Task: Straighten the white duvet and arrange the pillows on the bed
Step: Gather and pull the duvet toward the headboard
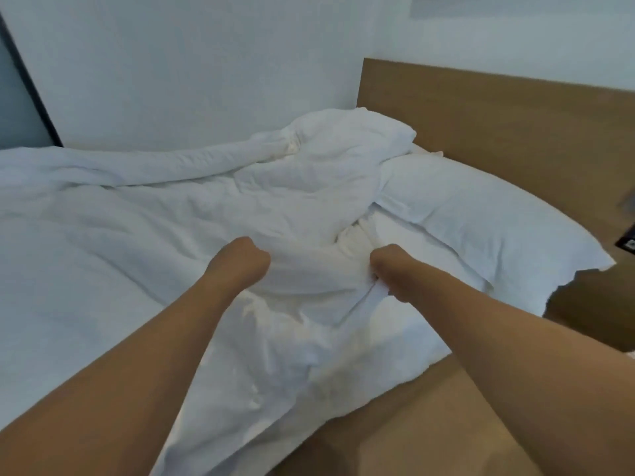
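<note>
Head view, room: a white wall (171, 63) is filling the upper left of the frame, with a dark strip (31, 94) slanting down the far left edge. Can't tell if that's a door or a window frame.
Head view, headboard: a wooden headboard (498, 132) is running across the upper right, with a small dark fitting (628, 242) sitting at the right edge, too blurry to make out.
Head view, bed surface: the bed (68, 286) is taking up the whole left and middle of the frame, all white. Brown wood-toned floor (395, 431) is showing at the bottom center.
Duvet: the white duvet (206, 207) is lying pretty rumpled, bunched into a long ridge along the wall side and heaped into a mound near the top center, with one edge drooping off the bed at the bottom center.
Pillow: one white pillow (481, 228) is lying flat at center right, just below the headboard, its left end tucked under the duvet heap.
Left hand: the left hand (242, 261) is curling into a fist around a fold of duvet, mid frame.
Right hand: the right hand (391, 266) is also fisting up, gripping a bunch of duvet just right of center.
Grip vs duvet: both hands are grabbing the same gathered edge, with a band of fabric stretching between them and the pillow sitting just right of the right hand.
</note>
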